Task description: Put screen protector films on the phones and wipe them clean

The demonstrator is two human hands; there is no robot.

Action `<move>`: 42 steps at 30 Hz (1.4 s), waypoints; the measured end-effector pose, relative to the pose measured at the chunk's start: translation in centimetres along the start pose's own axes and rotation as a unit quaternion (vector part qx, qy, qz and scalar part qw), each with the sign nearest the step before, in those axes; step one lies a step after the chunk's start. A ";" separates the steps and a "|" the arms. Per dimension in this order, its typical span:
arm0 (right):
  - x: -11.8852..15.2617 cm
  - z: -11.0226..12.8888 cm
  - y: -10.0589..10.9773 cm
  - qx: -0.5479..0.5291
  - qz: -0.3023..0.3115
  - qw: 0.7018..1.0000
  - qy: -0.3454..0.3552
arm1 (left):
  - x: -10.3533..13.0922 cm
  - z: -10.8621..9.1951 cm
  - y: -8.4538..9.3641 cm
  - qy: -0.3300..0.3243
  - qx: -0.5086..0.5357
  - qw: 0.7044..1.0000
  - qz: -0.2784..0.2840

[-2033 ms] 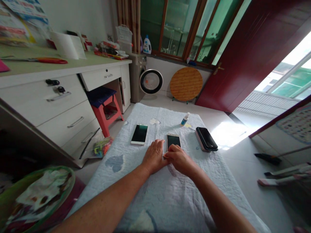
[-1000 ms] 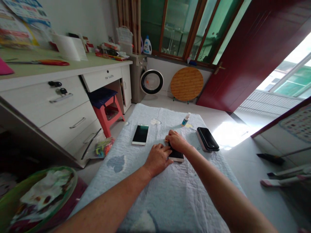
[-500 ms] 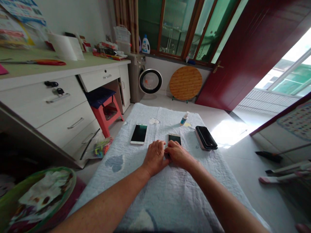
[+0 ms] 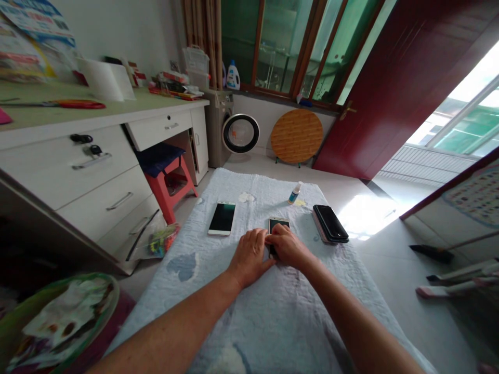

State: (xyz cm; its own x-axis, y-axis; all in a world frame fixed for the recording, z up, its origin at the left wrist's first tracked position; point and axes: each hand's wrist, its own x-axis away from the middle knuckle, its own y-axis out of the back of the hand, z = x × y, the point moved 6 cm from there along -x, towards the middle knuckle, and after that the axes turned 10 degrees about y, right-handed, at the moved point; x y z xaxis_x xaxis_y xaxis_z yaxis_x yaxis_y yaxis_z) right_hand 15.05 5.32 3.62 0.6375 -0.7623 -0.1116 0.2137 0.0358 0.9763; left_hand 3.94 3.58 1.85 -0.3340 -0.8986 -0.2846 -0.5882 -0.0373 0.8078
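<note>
A smartphone (image 4: 278, 222) with a dark screen and a light frame lies on the cloth-covered surface, its lower part mostly hidden by my hands. My left hand (image 4: 252, 258) is bent against its left side, fingers close together and thumb at the bottom end, holding it. Over the screen, my right hand (image 4: 287, 245) has its fingers curled and pressed together; whatever they pinch is hidden. To the left lies a white smartphone (image 4: 222, 218), screen up. A small spray bottle (image 4: 295, 193) stands beyond my hands. Black phones or cases (image 4: 330, 224) are stacked on the right.
A pale blue quilted cloth (image 4: 249, 317) covers the work surface. A bin (image 4: 115, 296) with used tissues stands at lower left. Farther off are a white desk (image 4: 93, 171), a red stool (image 4: 167, 187), a washing machine (image 4: 218, 127) and a round wooden tabletop (image 4: 297, 136).
My right hand has shifted slightly over the phone, and more of the dark screen shows between my hands. The left hand stays at the phone's side. The whole view has moved a little.
</note>
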 end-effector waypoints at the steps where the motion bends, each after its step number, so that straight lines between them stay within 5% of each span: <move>1: -0.7 -0.7 -0.1 0.006 -0.001 1.000 -0.006 | 0.0 0.0 0.0 -0.001 0.000 1.000 -0.001; 9: -5.2 -5.0 -0.2 0.033 0.023 0.999 -0.024 | -0.2 -1.1 -0.4 -0.061 -0.043 0.996 0.046; 19: -6.7 -7.6 -0.2 0.055 0.058 0.996 -0.049 | -0.4 -1.3 -0.6 -0.066 -0.050 0.996 0.045; 30: -1.5 -10.6 0.1 0.071 -0.003 0.981 -0.182 | -0.3 -1.5 -0.5 -0.080 -0.041 0.994 0.054; 42: 3.9 -6.8 0.2 0.000 -0.070 0.954 -0.292 | -0.3 -0.9 -1.4 -0.069 -0.027 0.995 0.072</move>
State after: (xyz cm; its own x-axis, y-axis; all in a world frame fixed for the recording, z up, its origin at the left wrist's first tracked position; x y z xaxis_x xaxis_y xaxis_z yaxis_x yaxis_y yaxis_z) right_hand 22.59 6.72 2.12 0.0817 -0.9896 -0.1185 0.2666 -0.0929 0.9593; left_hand 5.58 3.52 1.29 -0.5120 -0.8277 -0.2298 -0.4879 0.0600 0.8708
